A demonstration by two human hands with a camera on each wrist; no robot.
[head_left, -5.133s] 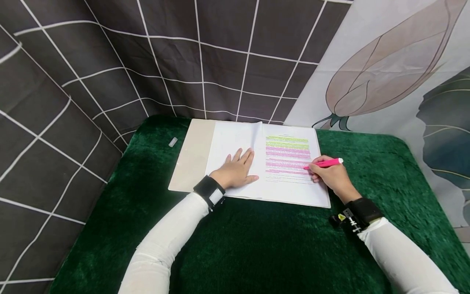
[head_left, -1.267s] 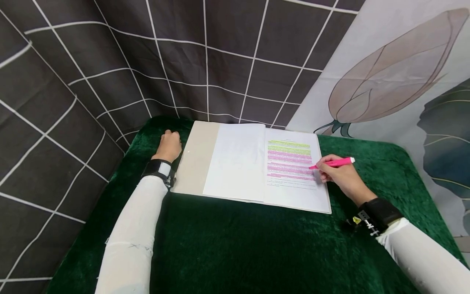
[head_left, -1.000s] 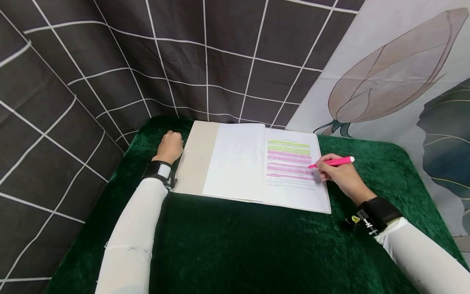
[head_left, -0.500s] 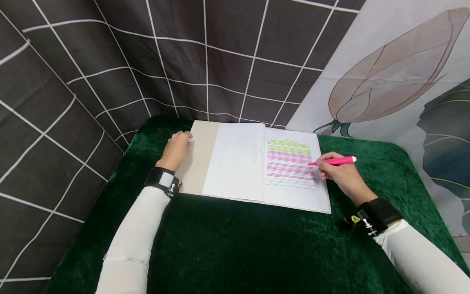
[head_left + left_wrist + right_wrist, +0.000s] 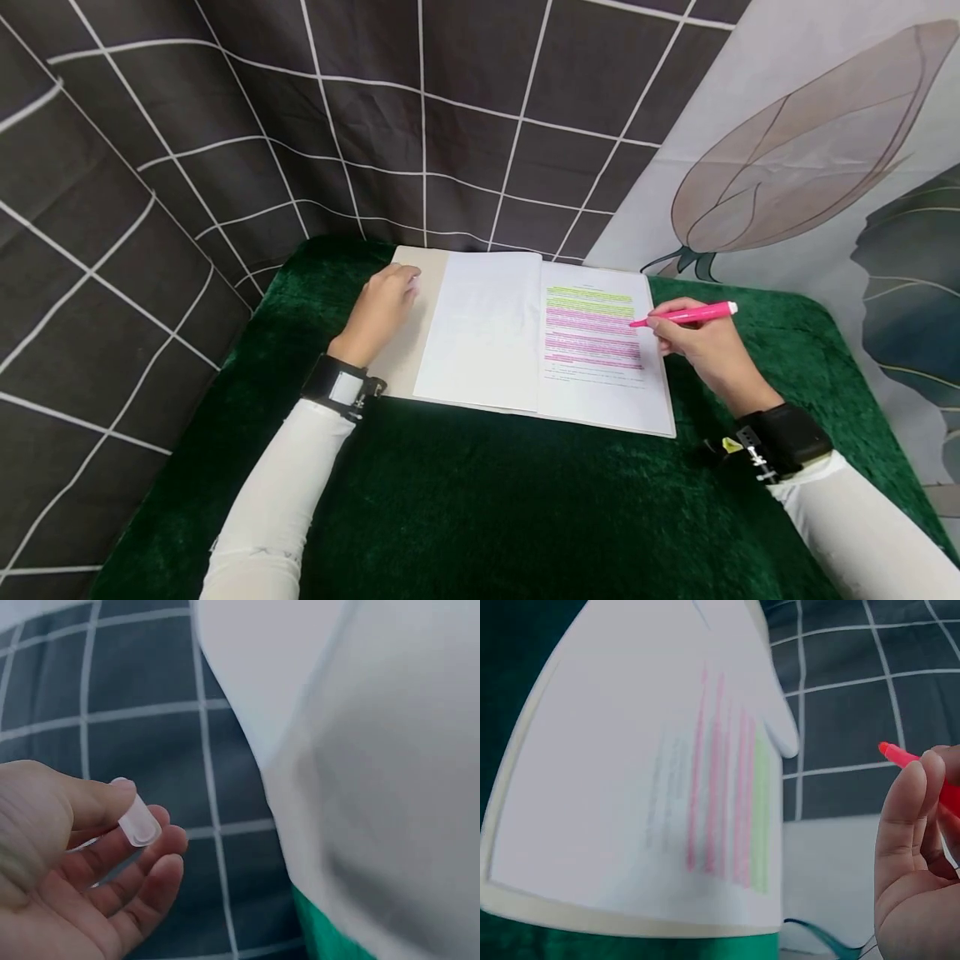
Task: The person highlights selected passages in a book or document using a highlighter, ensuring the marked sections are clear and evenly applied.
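My right hand (image 5: 693,337) grips a pink highlighter (image 5: 697,314), its bare tip beside the marked lines. In the right wrist view the tip (image 5: 885,748) stands apart from the page. An open document (image 5: 600,400) shows printed text with yellow-green and pink highlighting on its right page. My left hand (image 5: 381,310) is over the beige folder cover (image 5: 401,367) at the left. In the left wrist view, its thumb and fingers pinch a small translucent white cap (image 5: 140,825). The head view mostly hides that cap.
A green velvety cloth (image 5: 510,508) covers the table. Behind it hangs a dark curtain (image 5: 465,125) with white grid lines, and a pale floral cloth (image 5: 780,183) at the right. Black camera bands (image 5: 341,387) circle both wrists.
My left hand left the blank page, picked up the small cap from the cloth at the far left, and came back rightward over the cover. The right hand rose slightly with the highlighter.
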